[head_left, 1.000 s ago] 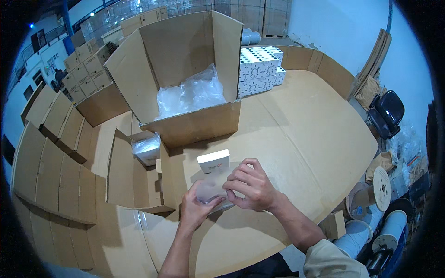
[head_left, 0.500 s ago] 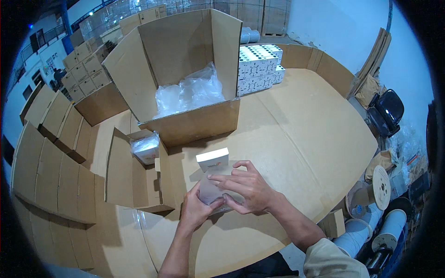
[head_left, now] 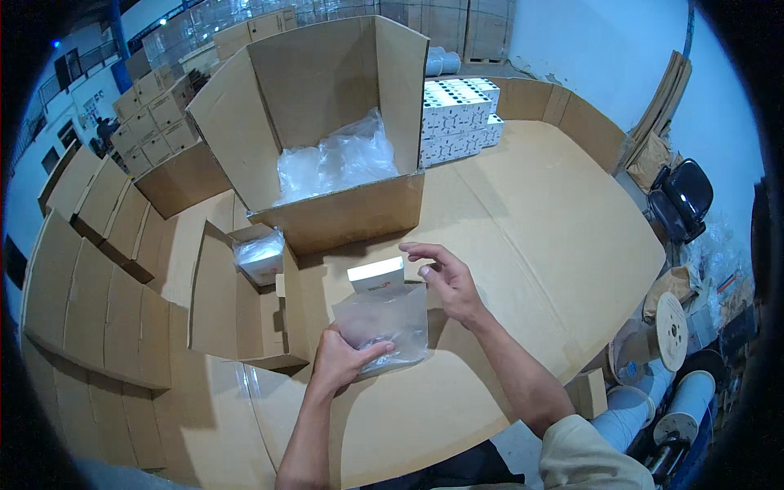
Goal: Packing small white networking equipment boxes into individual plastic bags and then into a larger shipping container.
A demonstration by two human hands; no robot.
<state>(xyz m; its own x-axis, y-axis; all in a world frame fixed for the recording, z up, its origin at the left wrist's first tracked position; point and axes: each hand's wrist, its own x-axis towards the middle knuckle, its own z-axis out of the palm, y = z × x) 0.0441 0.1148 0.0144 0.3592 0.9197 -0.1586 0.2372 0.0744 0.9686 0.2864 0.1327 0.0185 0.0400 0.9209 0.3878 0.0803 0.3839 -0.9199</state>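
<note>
My left hand [head_left: 345, 359] pinches a clear plastic bag [head_left: 388, 314] by its left side, thumb on top. The bag looks flat, with nothing visible inside it. Just beyond its far edge stands a small white box [head_left: 376, 276] on the cardboard-covered table. My right hand [head_left: 447, 286] hovers to the right of the white box, fingers apart and holding nothing. Left of the bag sits an open cardboard carton [head_left: 216, 306], with a plastic-wrapped white box [head_left: 261, 260] in its far end.
A large open carton [head_left: 343, 214] holding a heap of clear bags [head_left: 339, 163] stands at the back. Stacked white patterned boxes [head_left: 453, 118] are right of it. Several brown cartons [head_left: 94, 310] line the left side. A black chair [head_left: 682, 200] and cable reels [head_left: 671, 331] stand off the right edge.
My right hand has let go of the bag and moved away up and to the right. The bag now lies spread flatter, still held by my left hand.
</note>
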